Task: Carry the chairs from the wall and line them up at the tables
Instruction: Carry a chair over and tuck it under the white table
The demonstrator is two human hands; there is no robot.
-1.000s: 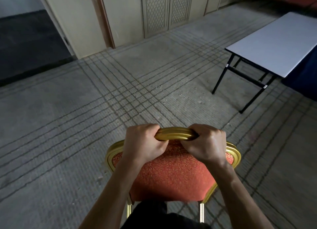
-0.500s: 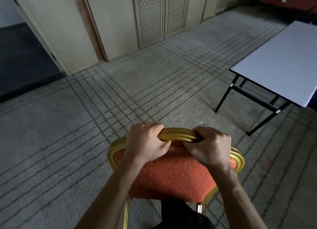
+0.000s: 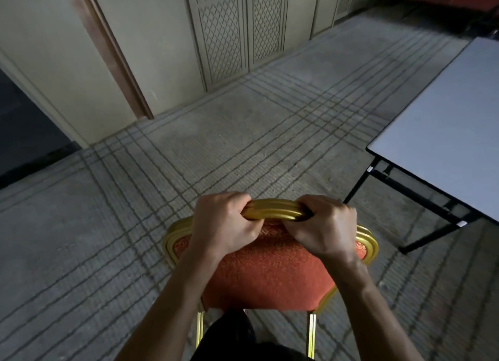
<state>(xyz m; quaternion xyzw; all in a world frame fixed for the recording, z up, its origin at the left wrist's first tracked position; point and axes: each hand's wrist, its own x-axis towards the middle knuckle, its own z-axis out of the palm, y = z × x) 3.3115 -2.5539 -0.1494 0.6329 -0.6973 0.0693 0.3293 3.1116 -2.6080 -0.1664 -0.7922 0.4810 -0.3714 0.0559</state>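
Head view. A chair [image 3: 270, 274] with a red patterned back and gold frame is seen from behind and above, over the striped carpet [image 3: 189, 150], near the left corner of a table [image 3: 453, 123] but apart from it. The left hand [image 3: 224, 225] and right hand [image 3: 324, 228] both grip the gold top rail [image 3: 272, 209], fingers curled over its far side and thumbs on the near side, with a short stretch of rail bare between them. Two gold rear legs [image 3: 312, 336] show below the back; whether they touch the carpet cannot be told. The table has a pale top and black folding legs [image 3: 421, 198] standing on the carpet. Along the carpet's far edge runs a cream wall [image 3: 151, 50] with lattice panels [image 3: 237, 36].
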